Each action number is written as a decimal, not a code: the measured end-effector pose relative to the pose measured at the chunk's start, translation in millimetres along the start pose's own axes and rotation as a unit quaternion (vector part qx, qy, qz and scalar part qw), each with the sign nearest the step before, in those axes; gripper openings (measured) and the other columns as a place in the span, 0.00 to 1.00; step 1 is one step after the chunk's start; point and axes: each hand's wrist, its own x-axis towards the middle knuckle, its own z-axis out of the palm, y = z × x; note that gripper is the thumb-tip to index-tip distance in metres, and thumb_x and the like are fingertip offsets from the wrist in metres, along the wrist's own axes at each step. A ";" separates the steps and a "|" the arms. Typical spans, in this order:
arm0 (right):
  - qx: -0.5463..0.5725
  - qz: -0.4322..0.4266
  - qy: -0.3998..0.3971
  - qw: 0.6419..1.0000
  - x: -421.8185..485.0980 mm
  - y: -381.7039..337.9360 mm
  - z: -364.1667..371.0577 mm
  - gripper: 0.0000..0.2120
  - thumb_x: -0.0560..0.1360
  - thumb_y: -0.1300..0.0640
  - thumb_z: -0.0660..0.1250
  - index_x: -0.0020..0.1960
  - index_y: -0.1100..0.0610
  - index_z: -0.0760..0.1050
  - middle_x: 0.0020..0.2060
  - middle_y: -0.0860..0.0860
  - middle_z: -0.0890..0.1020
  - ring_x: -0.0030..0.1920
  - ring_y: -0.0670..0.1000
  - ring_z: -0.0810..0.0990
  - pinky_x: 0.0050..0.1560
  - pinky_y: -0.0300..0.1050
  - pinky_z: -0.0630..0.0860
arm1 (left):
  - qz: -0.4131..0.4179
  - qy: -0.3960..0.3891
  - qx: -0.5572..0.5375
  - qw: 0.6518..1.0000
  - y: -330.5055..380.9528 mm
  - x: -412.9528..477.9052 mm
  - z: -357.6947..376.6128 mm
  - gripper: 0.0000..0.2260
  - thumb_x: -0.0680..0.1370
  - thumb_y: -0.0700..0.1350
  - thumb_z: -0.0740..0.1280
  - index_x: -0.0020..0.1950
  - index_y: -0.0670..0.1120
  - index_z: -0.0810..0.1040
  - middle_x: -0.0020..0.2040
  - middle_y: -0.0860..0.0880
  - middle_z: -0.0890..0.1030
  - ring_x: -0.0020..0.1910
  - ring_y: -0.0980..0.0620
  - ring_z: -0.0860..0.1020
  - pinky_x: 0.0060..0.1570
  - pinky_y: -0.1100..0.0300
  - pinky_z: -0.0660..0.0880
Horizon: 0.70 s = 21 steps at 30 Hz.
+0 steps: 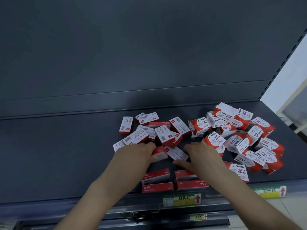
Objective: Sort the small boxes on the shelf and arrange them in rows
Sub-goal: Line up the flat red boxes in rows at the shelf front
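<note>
Light is running dim and flat overall, the back panel (132,47) sinking into dark grey. A soft shadow is sitting low on it, behind the staple boxes (164,136). The pale wall (285,77) at right is washing out bright. Motion blur is smearing the left hand (137,154), its pinched staple box (160,154) and the right hand (201,155). Wide-angle distortion is bowing the shelf (58,155) edges.

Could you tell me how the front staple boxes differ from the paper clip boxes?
The front staple boxes lie in tidy rows at the front of the shelf; the paper clip boxes sit in a jumbled heap. The staple boxes look slim and flat, the paper clip boxes chunkier. Both are red and white.
</note>
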 end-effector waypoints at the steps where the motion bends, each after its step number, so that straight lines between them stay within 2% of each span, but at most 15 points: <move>1: -0.003 0.003 0.005 1.000 2.3 -0.1 1.3 0.23 0.73 0.35 0.60 0.54 0.54 0.72 0.51 0.50 0.77 0.52 0.50 0.76 0.41 0.39 0.67 | 0.005 -0.023 0.014 1.000 3.3 2.5 4.3 0.10 0.82 0.52 0.57 0.60 0.50 0.68 0.55 0.52 0.78 0.53 0.52 0.77 0.48 0.59 0.72; 5: 0.033 0.018 -0.018 0.999 11.6 -0.1 0.6 0.24 0.72 0.36 0.63 0.57 0.53 0.75 0.53 0.49 0.79 0.53 0.50 0.78 0.44 0.40 0.71 | 0.013 -0.069 0.060 0.996 11.0 9.0 19.6 0.09 0.81 0.47 0.58 0.60 0.48 0.70 0.54 0.48 0.78 0.52 0.48 0.78 0.46 0.56 0.73; 10: 0.035 0.021 -0.013 0.999 11.8 -5.0 0.5 0.21 0.73 0.40 0.64 0.56 0.55 0.74 0.54 0.51 0.78 0.54 0.51 0.77 0.46 0.41 0.71 | 0.036 -0.071 0.071 0.994 10.8 5.1 25.1 0.10 0.82 0.50 0.56 0.54 0.47 0.73 0.53 0.48 0.79 0.51 0.49 0.77 0.43 0.58 0.68; 15: 0.034 0.047 0.007 0.998 4.0 -9.0 0.0 0.20 0.72 0.40 0.64 0.53 0.55 0.71 0.50 0.51 0.78 0.51 0.52 0.77 0.42 0.41 0.67 | 0.019 -0.082 -0.079 0.993 2.6 -6.1 26.2 0.13 0.81 0.53 0.55 0.57 0.50 0.76 0.53 0.52 0.77 0.51 0.54 0.74 0.52 0.59 0.72; 18: 0.053 0.065 -0.012 0.996 0.6 -5.7 -8.6 0.18 0.71 0.40 0.66 0.48 0.54 0.69 0.44 0.49 0.77 0.44 0.50 0.75 0.40 0.40 0.68 | -0.018 -0.063 -0.173 0.983 -6.1 -13.1 28.7 0.13 0.78 0.56 0.61 0.60 0.54 0.77 0.53 0.56 0.78 0.51 0.59 0.75 0.53 0.62 0.73; 21: 0.111 0.086 -0.035 0.989 -3.9 2.9 -14.2 0.18 0.69 0.41 0.69 0.48 0.54 0.72 0.44 0.49 0.77 0.43 0.48 0.75 0.38 0.40 0.70 | -0.057 -0.079 -0.255 0.962 -15.8 -18.3 30.3 0.16 0.73 0.57 0.69 0.60 0.56 0.77 0.54 0.60 0.78 0.50 0.61 0.76 0.52 0.65 0.75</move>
